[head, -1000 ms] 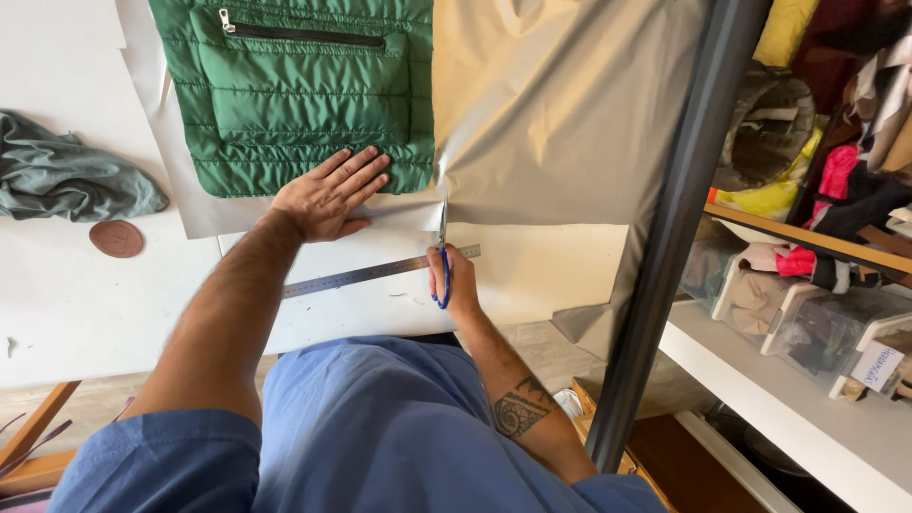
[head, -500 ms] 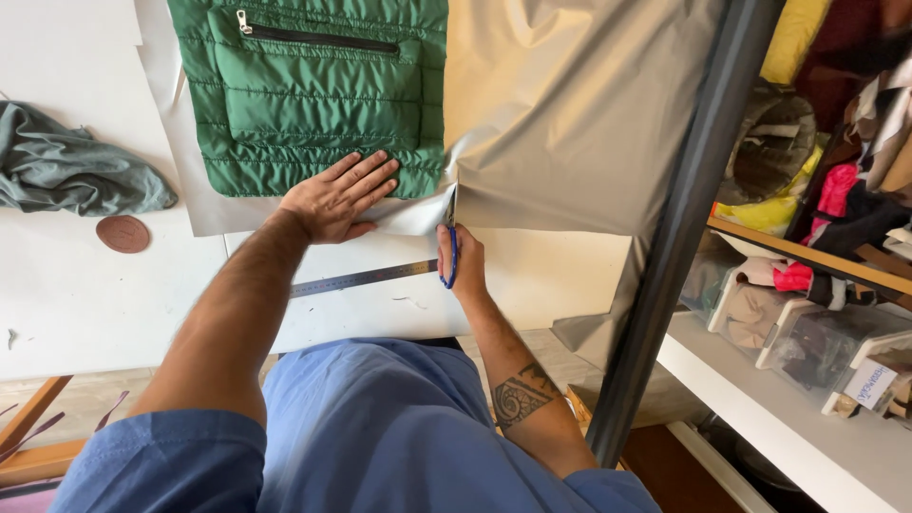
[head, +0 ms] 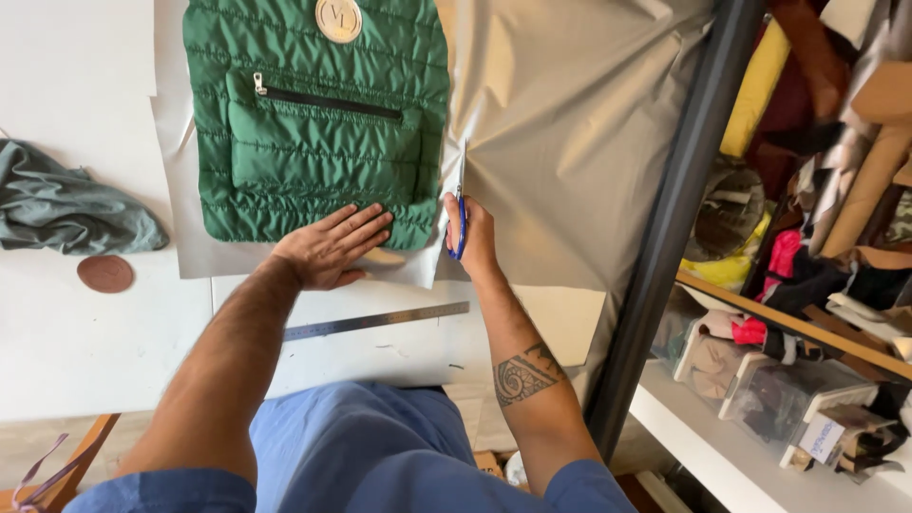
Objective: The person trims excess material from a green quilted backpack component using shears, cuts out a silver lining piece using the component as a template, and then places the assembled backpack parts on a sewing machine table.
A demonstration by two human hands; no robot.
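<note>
R hand (head: 478, 233) is closed round the blue-handled scissors (head: 461, 204), fingers through the loops, blades pointing away from the body and into the pale grey-beige sheet (head: 560, 123); can't tell how far the blades are parted. L hand (head: 332, 249) holds nothing, it lies flat w/ fingers spread, palm on the sheet and fingertips on the bottom hem of the green quilted piece (head: 318, 114), pinning both down. Vs a sec ago the scissors have gone further up the sheet: tips were near its lower edge then, now they're alongside the green piece's R lower corner, w/ a slit open behind them. L hand has crept up too, from just under the hem to onto it. Reads as a cut well begun along the green piece's R side, most of that side uncut. Edges: blade runs just beside the quilted edge, little margin there; sheet's lower edge ends just above the steel ruler (head: 375, 321), which lies apart from both hands. Room: open sheet ahead and to the R up to the dark upright post (head: 679, 218); crowded shelves (head: 807, 332) beyond it. To the L, bare white table (head: 85, 351), a grey-green cloth bundle (head: 66, 209) and brown oval patch (head: 104, 274) well clear.
</note>
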